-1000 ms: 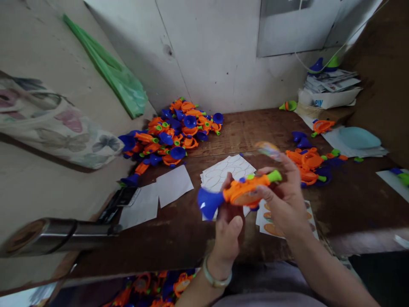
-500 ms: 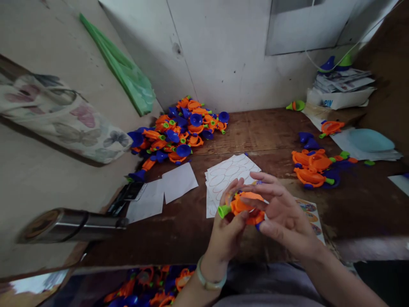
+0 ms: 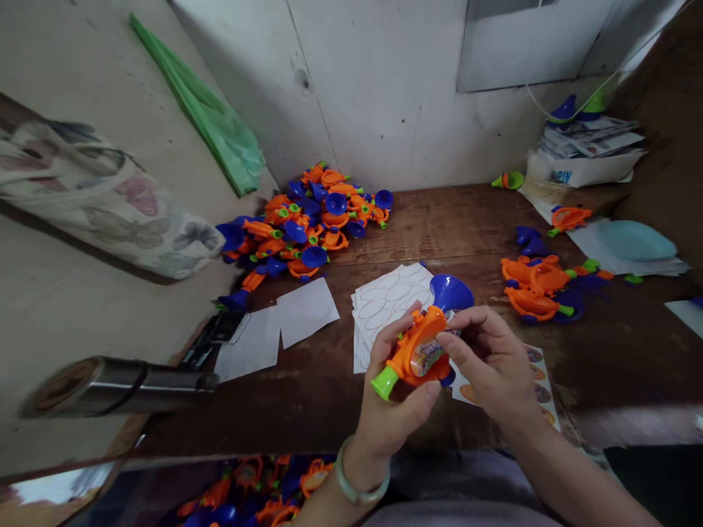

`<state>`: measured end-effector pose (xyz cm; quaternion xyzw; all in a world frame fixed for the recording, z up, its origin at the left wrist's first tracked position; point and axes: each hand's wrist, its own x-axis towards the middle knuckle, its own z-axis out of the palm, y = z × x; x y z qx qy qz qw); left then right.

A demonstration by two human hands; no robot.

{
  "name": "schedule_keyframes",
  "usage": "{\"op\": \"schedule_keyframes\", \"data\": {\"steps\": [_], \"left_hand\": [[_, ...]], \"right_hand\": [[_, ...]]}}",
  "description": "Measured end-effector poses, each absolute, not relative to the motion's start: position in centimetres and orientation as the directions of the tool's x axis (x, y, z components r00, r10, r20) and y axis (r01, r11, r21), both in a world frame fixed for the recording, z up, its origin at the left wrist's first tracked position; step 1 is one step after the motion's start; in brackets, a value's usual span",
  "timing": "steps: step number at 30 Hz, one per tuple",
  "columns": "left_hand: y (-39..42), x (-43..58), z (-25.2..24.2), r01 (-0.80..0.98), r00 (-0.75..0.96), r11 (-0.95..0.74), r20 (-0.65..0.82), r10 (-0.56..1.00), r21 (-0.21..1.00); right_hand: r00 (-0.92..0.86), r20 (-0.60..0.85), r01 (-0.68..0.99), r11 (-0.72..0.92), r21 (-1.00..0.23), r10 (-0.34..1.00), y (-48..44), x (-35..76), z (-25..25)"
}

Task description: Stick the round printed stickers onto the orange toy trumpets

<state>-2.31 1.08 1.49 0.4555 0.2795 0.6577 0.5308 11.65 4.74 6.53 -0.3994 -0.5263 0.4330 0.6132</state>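
Observation:
An orange toy trumpet (image 3: 409, 359) with a green mouthpiece and a blue bell (image 3: 451, 293) is gripped in my left hand (image 3: 387, 413), mouthpiece toward me and bell pointing away. An oval printed sticker (image 3: 428, 357) lies against its orange side. Thumb and fingers of my right hand (image 3: 488, 362) pinch at the sticker's upper edge, against the toy; the fingertips partly hide that edge. Beneath my right hand is a sheet of oval stickers (image 3: 541, 377), partly covered. White sheets with oval outlines (image 3: 389, 300) lie just beyond the toy.
Many similar trumpets form a pile (image 3: 307, 219) at the back left. Several more orange toys (image 3: 535, 285) lie to the right. A metal flask (image 3: 132, 384) and blank papers (image 3: 307, 311) are on the left. More trumpets (image 3: 263, 490) sit below the table edge.
The trumpet has turned in my left hand, so its blue bell and stickered side now show. My right hand's spread fingers have closed into a pinch at the toy's side.

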Motion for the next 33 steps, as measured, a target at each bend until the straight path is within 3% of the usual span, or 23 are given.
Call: {"op": "schedule_keyframes", "data": {"steps": [20, 33], "left_hand": [[1.4, -1.8, 1.5, -0.428, -0.138, -0.287, 0.252, 0.958, 0.857], [0.8, -1.5, 1.2, -0.354, -0.211, -0.389, 0.333, 0.919, 0.85]], "right_hand": [[0.086, 0.34, -0.12, 0.349, -0.93, 0.936, 4.7, 11.0, 6.0], [0.036, 0.509, 0.205, 0.492, -0.846, 0.86, 5.2, 11.3, 5.3]]}}
